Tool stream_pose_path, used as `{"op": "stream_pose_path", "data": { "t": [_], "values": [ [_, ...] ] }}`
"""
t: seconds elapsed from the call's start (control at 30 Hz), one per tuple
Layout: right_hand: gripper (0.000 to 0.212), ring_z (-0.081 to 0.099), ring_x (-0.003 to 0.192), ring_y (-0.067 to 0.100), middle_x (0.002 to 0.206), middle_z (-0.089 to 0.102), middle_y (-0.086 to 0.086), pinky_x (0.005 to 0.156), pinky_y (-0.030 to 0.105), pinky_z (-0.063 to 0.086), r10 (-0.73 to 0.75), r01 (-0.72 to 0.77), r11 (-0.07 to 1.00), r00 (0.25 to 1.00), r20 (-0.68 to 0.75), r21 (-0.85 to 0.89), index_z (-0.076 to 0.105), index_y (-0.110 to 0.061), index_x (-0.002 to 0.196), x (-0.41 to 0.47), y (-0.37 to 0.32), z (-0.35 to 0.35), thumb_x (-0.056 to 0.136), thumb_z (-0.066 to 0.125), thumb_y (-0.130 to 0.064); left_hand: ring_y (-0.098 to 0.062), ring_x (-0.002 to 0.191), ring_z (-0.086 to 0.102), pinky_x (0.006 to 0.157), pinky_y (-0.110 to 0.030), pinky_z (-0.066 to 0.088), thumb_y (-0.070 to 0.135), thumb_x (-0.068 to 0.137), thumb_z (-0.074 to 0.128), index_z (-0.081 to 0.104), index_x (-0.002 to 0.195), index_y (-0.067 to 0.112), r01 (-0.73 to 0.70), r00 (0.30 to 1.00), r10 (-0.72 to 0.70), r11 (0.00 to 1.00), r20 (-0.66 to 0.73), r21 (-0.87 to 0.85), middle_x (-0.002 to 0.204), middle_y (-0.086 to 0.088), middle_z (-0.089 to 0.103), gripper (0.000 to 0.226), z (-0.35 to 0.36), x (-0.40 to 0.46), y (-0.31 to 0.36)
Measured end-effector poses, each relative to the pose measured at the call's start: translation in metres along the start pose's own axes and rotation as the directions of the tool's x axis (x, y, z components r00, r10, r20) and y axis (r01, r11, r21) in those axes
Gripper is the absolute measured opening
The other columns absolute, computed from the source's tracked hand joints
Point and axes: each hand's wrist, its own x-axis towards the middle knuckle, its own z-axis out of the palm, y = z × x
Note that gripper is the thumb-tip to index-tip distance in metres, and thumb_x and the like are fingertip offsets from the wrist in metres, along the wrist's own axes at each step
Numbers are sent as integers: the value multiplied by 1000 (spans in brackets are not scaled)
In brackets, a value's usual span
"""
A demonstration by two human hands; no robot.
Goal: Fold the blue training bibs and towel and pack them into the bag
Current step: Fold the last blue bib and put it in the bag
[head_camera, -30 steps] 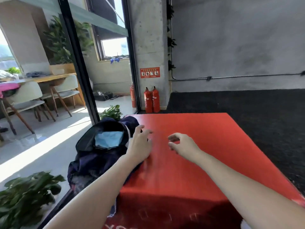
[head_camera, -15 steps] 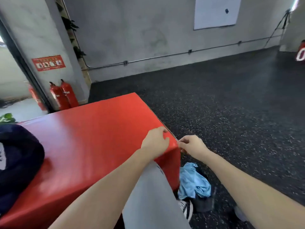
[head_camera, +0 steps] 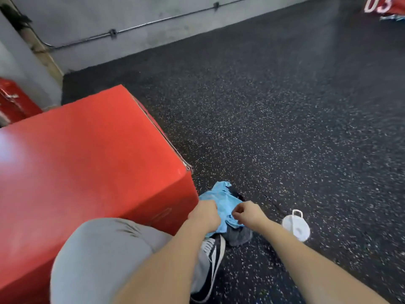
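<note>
Down on the speckled dark floor point(head_camera: 285, 106), a crumpled light-blue bib point(head_camera: 221, 201) lies just beside the near corner of the red box point(head_camera: 92, 154), with a grey cloth point(head_camera: 238, 235) under its near edge. Both hands are on the bib. The left hand point(head_camera: 205, 212) is at its left side, fingers curled down into the fabric, though the blur hides how firmly they grip. The right hand point(head_camera: 246, 213) sits at the bib's right side with fingers bent and thumb meeting them, pinching a fold of the blue cloth. A grey trouser knee point(head_camera: 105, 255) and a black-and-white shoe point(head_camera: 213, 257) lie below the hands. A white cup-shaped thing point(head_camera: 295, 227) with a small handle rests on the floor to the right, apart from the bib.

Half a second ago both hands were at the box's upper corner edge with the bib untouched below; now they have dropped to it. The dark bag seen then on the box is out of view.
</note>
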Motion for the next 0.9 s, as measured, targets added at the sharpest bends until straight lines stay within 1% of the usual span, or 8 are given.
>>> {"op": "stream_pose_path", "data": {
  "t": [0.07, 0.17, 0.3, 0.43, 0.6, 0.73, 0.8, 0.9],
  "values": [
    [15, 71, 80, 24, 85, 75, 12, 73, 32, 56, 16, -16, 1000, 999, 36, -19, 70, -5, 83, 14, 10, 16, 87, 64, -18, -32, 116, 62, 97, -39, 52, 19, 92, 54, 62, 126, 18, 45, 998, -45, 999, 36, 4, 130, -9, 63, 34, 15, 12, -7],
    [10, 65, 86, 20, 94, 75, 9, 65, 25, 43, 43, -39, 998, 994, 99, -42, 70, -16, 84, 34, 24, 39, 90, 64, -21, -34, 113, 63, 95, -41, 53, 17, 92, 53, 60, 127, 19, 88, 992, -95, 993, 85, 76, 128, -12, 62, 35, 34, 29, -19],
    [20, 66, 84, 23, 91, 73, 11, 63, 26, 41, 160, -159, 987, 976, 150, -19, 72, -10, 91, 61, 43, 72, 90, 68, -29, -33, 114, 63, 96, -41, 53, 13, 93, 52, 60, 129, 18, 132, 978, -146, 986, 147, 100, 130, -11, 62, 37, 53, 52, -34],
    [26, 61, 64, 19, 75, 66, 6, 56, 27, 47, 230, -256, 955, 958, 168, 150, 58, -11, 82, 82, 44, 96, 89, 73, -31, -32, 112, 64, 94, -40, 54, 16, 93, 53, 61, 125, 21, 149, 975, -157, 987, 156, 62, 128, -9, 63, 33, 60, 70, -40],
    [20, 58, 60, 22, 73, 61, 13, 51, 44, 54, 344, -382, 826, 924, 167, 415, 53, -10, 76, 105, 35, 114, 74, 72, -9, -34, 114, 62, 98, -41, 52, 15, 93, 54, 62, 124, 21, 183, 973, -181, 983, 142, 0, 127, -11, 63, 32, 60, 78, -46],
    [34, 42, 39, 9, 54, 44, 7, 37, 18, 35, 266, -331, 803, 943, 198, 497, 45, -9, 67, 87, 8, 91, 89, 66, 6, -32, 107, 64, 94, -42, 54, 21, 93, 59, 65, 113, 25, 199, 974, -190, 978, 123, -68, 120, -8, 66, 21, 53, 72, -45],
    [27, 44, 41, 9, 56, 47, 7, 38, 17, 34, 222, -288, 812, 957, 188, 508, 50, -7, 72, 81, 4, 72, 92, 67, 1, -31, 104, 65, 91, -40, 55, 23, 94, 61, 65, 110, 26, 197, 977, -188, 975, 97, -101, 117, -6, 67, 17, 44, 65, -41],
    [21, 48, 60, 18, 72, 56, 11, 51, 26, 36, 100, -171, 819, 983, 157, 548, 63, 0, 92, 67, -9, 30, 90, 74, -18, -29, 103, 65, 89, -37, 54, 18, 95, 59, 64, 115, 27, 159, 987, -157, 973, 26, -167, 116, -4, 67, 23, 28, 51, -32]
  ]
}}
